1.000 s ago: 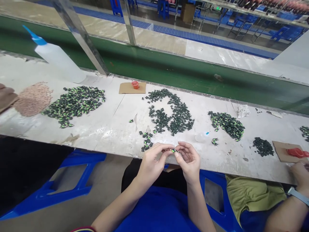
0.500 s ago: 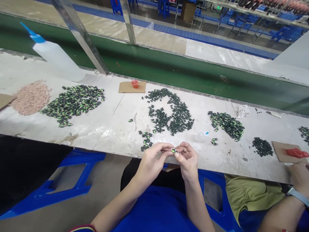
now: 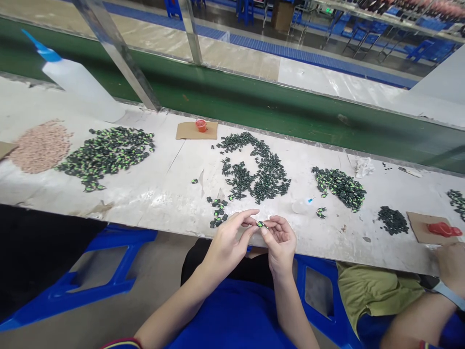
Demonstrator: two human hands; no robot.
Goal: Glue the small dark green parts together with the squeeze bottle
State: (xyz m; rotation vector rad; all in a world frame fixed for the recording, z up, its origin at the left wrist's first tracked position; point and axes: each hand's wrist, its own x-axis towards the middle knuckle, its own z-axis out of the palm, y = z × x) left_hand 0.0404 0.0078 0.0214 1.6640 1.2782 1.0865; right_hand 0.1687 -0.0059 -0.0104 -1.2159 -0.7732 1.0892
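Observation:
Over the table's near edge, my left hand (image 3: pixel 232 238) and my right hand (image 3: pixel 281 239) meet fingertip to fingertip. Both pinch one small black-and-green piece (image 3: pixel 261 224); its exact kind is too small to make out. The left index finger is raised above it, while the right thumb presses from the near side. Beyond my hands spreads a pile of small dark green pieces (image 3: pixel 271 174). Just left of my left hand lies a small group of black-and-green pieces (image 3: pixel 218 213). A small clear bottle with a blue tip (image 3: pixel 301 206) lies right of my right hand.
A large white bottle (image 3: pixel 83 89) stands at the left behind a black-and-green heap (image 3: pixel 109 152) and a pinkish heap (image 3: pixel 41 145). A red cup (image 3: pixel 201 125) sits on cardboard (image 3: pixel 185 131). At right, a co-worker's hand (image 3: pixel 452 266) is near red pieces (image 3: pixel 443 229). A metal post (image 3: pixel 119 58) rises behind.
My left index finger has lifted and straightened a little. The piece stays between both hands' fingertips. The whole view has shifted slightly, and the co-worker's hand at right has moved a little.

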